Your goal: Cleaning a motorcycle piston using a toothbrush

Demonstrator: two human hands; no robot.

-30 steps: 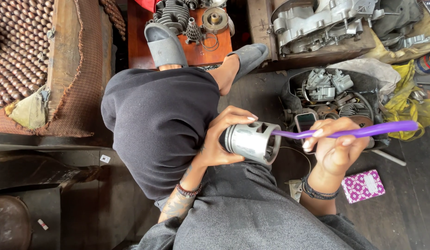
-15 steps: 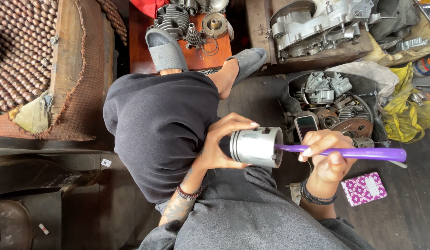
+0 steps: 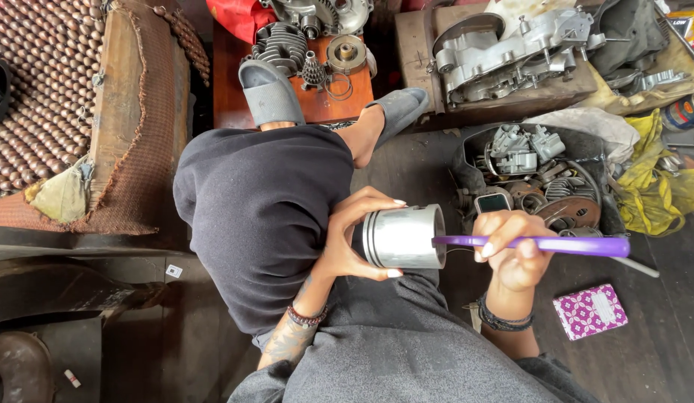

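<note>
Left hand wraps piston | right hand grips purple brush, tip inside piston | parts tub beyond right hand

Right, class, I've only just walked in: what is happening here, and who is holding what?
A seated person grips a metal piston in the left hand. The right hand holds a purple brush with its head inside the piston's open end. A tub of engine parts sits on the floor just beyond.
</note>
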